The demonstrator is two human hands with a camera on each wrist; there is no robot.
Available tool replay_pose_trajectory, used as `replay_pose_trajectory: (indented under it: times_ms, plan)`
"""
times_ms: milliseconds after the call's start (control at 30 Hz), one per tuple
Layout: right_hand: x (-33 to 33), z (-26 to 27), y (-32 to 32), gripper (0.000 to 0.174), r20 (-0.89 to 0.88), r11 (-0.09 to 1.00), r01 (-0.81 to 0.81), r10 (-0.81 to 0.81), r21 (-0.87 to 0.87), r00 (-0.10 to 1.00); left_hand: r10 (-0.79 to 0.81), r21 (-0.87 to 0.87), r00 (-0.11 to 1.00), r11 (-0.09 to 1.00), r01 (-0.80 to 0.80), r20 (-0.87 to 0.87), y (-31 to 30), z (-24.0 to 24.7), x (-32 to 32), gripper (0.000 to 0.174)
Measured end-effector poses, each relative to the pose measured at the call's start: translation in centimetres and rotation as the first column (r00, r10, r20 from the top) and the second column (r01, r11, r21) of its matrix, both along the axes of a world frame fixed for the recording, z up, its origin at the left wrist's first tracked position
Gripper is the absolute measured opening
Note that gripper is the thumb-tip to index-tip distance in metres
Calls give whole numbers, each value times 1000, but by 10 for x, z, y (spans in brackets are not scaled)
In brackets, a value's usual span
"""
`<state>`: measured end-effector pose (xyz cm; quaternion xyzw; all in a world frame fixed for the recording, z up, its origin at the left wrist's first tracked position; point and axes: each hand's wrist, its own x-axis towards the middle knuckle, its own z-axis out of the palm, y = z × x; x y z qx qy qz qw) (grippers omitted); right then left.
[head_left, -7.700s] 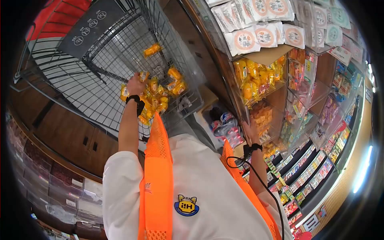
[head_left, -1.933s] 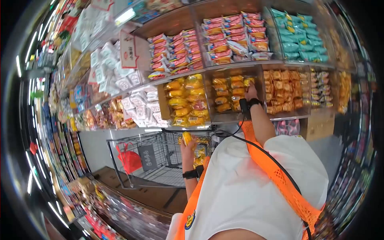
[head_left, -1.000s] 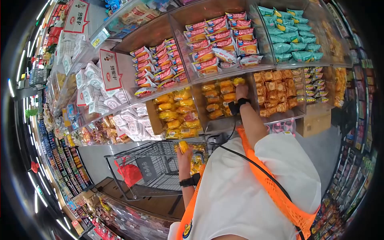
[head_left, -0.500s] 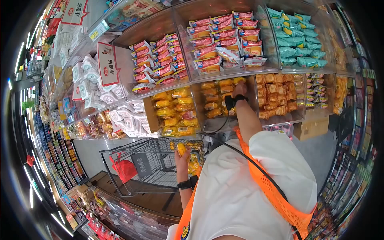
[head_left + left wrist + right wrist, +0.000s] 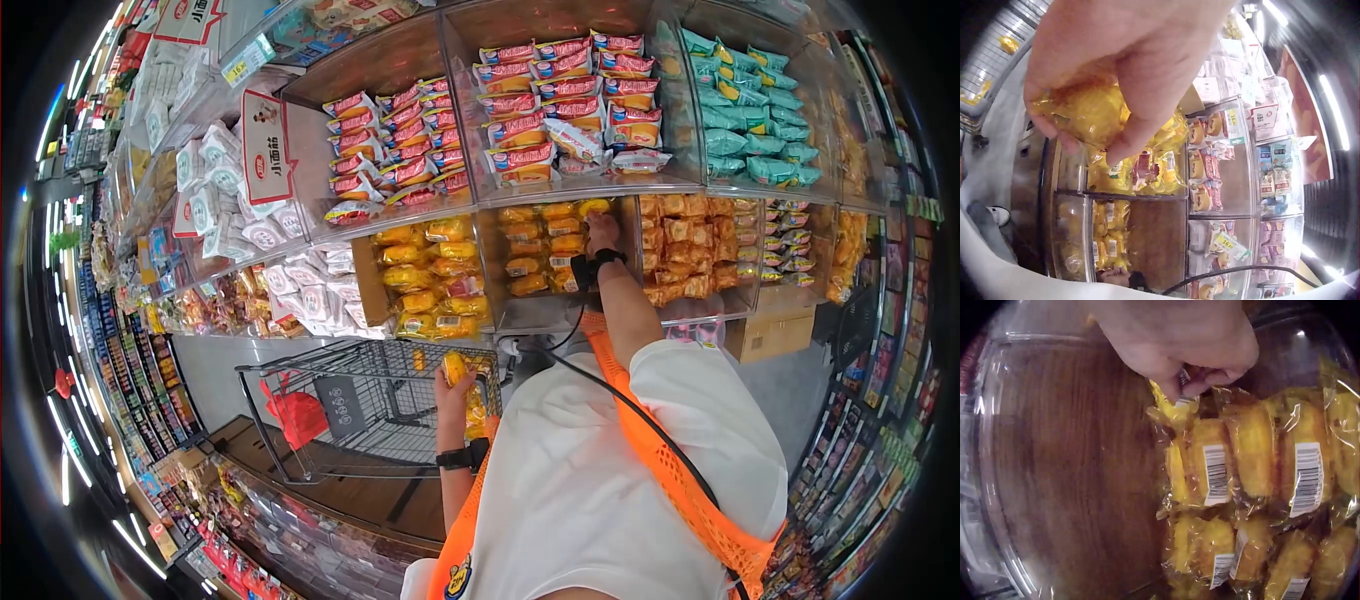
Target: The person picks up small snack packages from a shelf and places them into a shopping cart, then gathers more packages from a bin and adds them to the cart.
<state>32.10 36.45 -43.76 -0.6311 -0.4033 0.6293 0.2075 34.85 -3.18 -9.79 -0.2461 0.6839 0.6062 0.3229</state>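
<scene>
One Held, Another Pinched

Head view: the left hand (image 5: 453,402) grips a yellow pack (image 5: 455,369) over the wire cart (image 5: 385,397), while the right hand (image 5: 603,237) reaches into a clear-fronted bin (image 5: 545,313), at a second pack (image 5: 593,207). A red-bordered sign (image 5: 267,147) reads 小面筋.

Left wrist view: fingers and thumb curl round the held pack; a price tag (image 5: 1229,245) shows "16", its remainder too small to read.

Right wrist view: thumb and fingers pinch the second pack's wrapper, beside packs bearing barcode labels (image 5: 1215,475).

The left hand (image 5: 1125,47) holds one wrapped yellow packet (image 5: 1090,114), the right hand (image 5: 1182,337) another packet (image 5: 1171,410) inside a bin (image 5: 1079,462).
</scene>
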Motion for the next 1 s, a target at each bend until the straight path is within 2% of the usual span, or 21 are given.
replay_pose_trajectory:
  times_ms: [67, 167, 233, 300, 333, 367, 433, 500, 567, 667, 733, 767, 833, 867, 900, 967, 1000]
  plan:
    - [0, -14, -11, 23, -112, 984, 97, -80, 151, 990, 0, 9, 1000, 1000, 0, -6, 2, -1, 4, 36]
    - [-5, 11, -16, 18, -311, 970, 241, -218, 36, 925, -12, -6, 1000, 1000, 12, 14, 3, -5, 5, 37]
    - [-5, 11, -16, 26, -181, 988, 153, -145, 28, 973, -51, -18, 999, 999, 51, -17, 2, -14, 5, 36]
    - [-2, 16, -13, 37, -48, 997, 6, -10, -83, 999, -61, -32, 998, 998, 60, -27, 1, -14, 10, 36]
    - [-2, 37, -1, 40, 9, 979, -87, 90, -187, 996, -52, -35, 998, 998, 51, -24, 6, -11, 11, 36]
    - [-1, 49, 10, 44, 55, 942, -168, 191, -289, 980, -47, -35, 999, 998, 46, -22, 11, -8, 11, 36]
    - [6, -1, 19, 49, 196, 859, -456, 501, -233, 843, -36, -29, 999, 999, 36, -2, 17, -5, 11, 40]
    - [9, -9, 24, 51, 228, 844, -462, 523, -271, 821, -70, -52, 998, 996, 70, 4, 17, -7, 10, 41]
    - [5, 33, 16, 51, 152, 901, -203, 278, -383, 948, -144, -108, 990, 984, 142, -11, 8, -18, 7, 39]
    - [9, 81, -12, 50, 208, 945, -88, 159, -315, 965, -57, 87, 998, 995, 58, -8, 4, -21, 0, 36]
    - [14, 96, -18, 47, 225, 955, -114, 179, -275, 958, 24, 120, 1000, 992, -24, 7, 0, -24, -7, 33]
    - [17, 102, -16, 46, 249, 947, -186, 252, -261, 935, 60, 136, 998, 989, -61, 17, -3, -26, -12, 32]
    - [24, 110, -8, 43, 359, 831, -500, 556, -243, 750, 31, 285, 999, 958, -24, -21, -5, -22, -24, 39]
    - [25, 113, -9, 41, 405, 802, -563, 590, -198, 699, 9, 356, 999, 935, 6, -42, -6, -20, -31, 43]
    - [22, 117, -18, 26, 447, 897, -443, 399, -8, 800, 19, 360, 998, 933, 3, -57, -2, -16, -39, 41]
    - [26, 125, -30, 22, 332, 853, -426, 325, 302, 886, 29, 365, 996, 931, 3, -82, 10, 0, -43, 38]
    - [23, 129, -33, 20, 260, 806, -383, 292, 451, 920, 7, 349, 987, 936, 49, -158, 14, 8, -44, 35]
